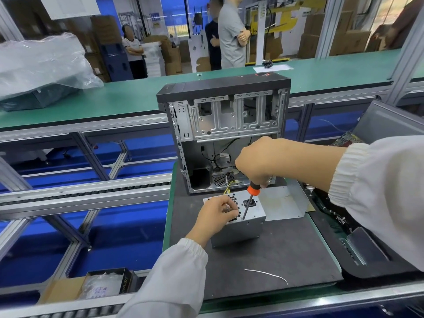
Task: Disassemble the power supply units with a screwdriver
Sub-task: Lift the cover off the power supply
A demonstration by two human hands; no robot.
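A grey metal power supply unit (243, 228) sits on a dark mat (275, 255), its perforated top facing up. My left hand (215, 214) rests on its left top edge, and small screws show between the curled fingers. My right hand (259, 161) grips the handle of a black and orange screwdriver (250, 198). The shaft stands almost upright with its tip on the unit's top near the front edge. A detached grey cover panel (284, 203) lies just right of the unit.
An open computer case (224, 125) stands upright behind the unit, wires hanging out. A white cable tie (268, 274) lies on the mat's front. Black trays (367, 253) with parts sit at right, a cardboard box (89, 288) at lower left. People stand beyond the green bench (332, 70).
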